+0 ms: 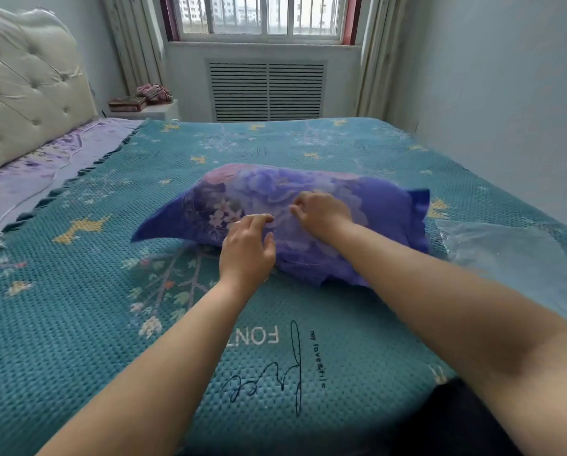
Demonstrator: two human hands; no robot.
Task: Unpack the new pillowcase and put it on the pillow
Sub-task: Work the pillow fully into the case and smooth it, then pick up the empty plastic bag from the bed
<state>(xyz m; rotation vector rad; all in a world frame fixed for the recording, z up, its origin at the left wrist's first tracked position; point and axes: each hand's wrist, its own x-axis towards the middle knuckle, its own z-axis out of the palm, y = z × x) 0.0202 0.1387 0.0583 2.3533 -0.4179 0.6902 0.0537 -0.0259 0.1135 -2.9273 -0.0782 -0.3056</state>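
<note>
Smoothing looks the step in hand: with the purple pillowcase (308, 205) already over the pillow at frame centre on the bed (78, 324), left hand (246, 251) resting loose-fingered, right hand (321, 212) curled, seemingly pinching fabric, stroke outward toward the corners.

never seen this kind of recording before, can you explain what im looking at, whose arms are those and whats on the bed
There is no machine here. This is one picture from a wide-angle camera worn on a person's head, looking forward and down, so the two bare arms are the wearer's own.

They lean over a bed with a teal bedspread. On it lies a pillow in a purple floral pillowcase. The left hand rests at its near edge with relaxed fingers. The right hand lies on top with fingers curled; whether it pinches the fabric is hard to tell.

To the right lies clear plastic packaging, apparently the pillowcase's empty wrapper. Behind are a tufted headboard and a window.
</note>
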